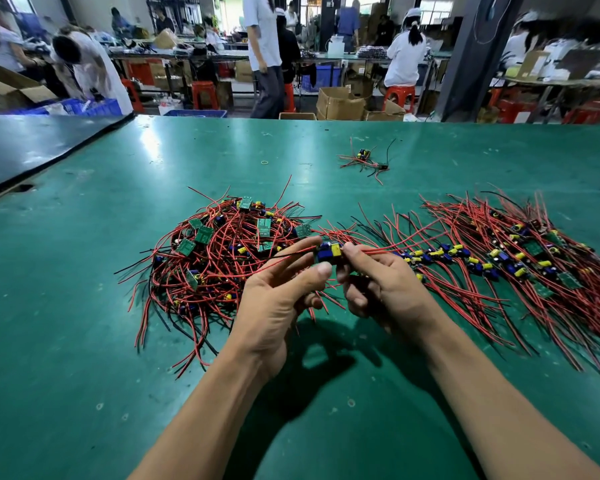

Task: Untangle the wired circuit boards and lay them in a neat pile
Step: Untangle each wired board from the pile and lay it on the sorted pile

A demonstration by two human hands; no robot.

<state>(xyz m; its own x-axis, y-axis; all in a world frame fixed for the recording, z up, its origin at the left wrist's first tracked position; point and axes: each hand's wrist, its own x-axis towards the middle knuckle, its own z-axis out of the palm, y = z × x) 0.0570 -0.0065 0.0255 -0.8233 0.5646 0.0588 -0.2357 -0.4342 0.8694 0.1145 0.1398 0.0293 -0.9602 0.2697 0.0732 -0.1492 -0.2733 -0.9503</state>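
Wired circuit boards [264,228], small green cards carrying blue and yellow parts and long red and black leads, lay in two groups on a green matted worktable [84,306]. At centre left sat a tangled heap [219,268] of them, with wires looping every way. To the right lay an ordered pile [499,258], its boards in a rough row and its wires fanned alongside one another. Between the two groups, raised just above the table, a single blue and yellow board [329,251] was held by both hands. The left hand [278,299] pinched its left end between thumb and forefinger. The right hand [385,285] pinched its right end, with the lower fingers curled under. Red leads from it trailed across the left fingers and off toward the ordered pile. Farther back, well apart, lay a small stray cluster [364,161] of wired boards and a pale rubber band [264,163]. A dark mat [32,147] covered the far left. Beyond, blurred people worked at benches.
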